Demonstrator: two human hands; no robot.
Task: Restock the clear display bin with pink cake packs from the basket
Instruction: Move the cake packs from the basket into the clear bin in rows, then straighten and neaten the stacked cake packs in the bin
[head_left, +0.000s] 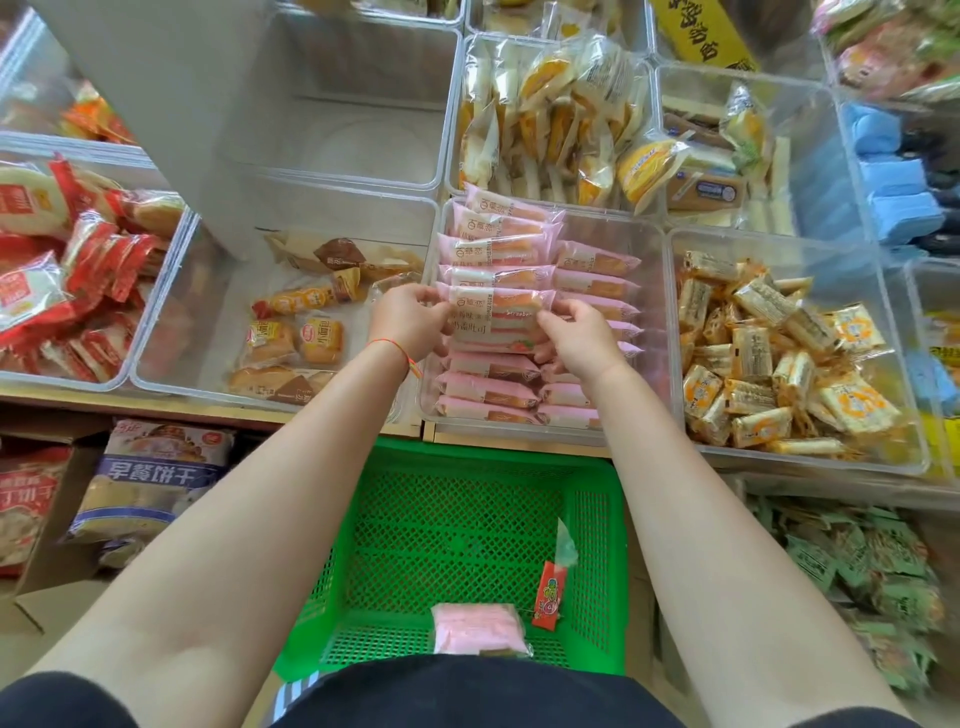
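The clear display bin (649, 291) in the middle of the shelf holds rows of pink cake packs (493, 387). Over its left row, my left hand (410, 322) and my right hand (579, 338) each pinch an end of one pink cake pack (493, 317), held flat just above the stacked ones. Below the shelf stands the green basket (467, 525), with one pink cake pack (475, 626) lying at its near end beside a small red packet (549, 595).
Other clear bins surround the pink one: orange-wrapped snacks (769, 358) at the right, brown and yellow cakes (301, 322) at the left, yellow cakes (561, 119) behind. Red packs (78, 280) fill the far-left bin. Boxes and bags sit on the floor at both sides.
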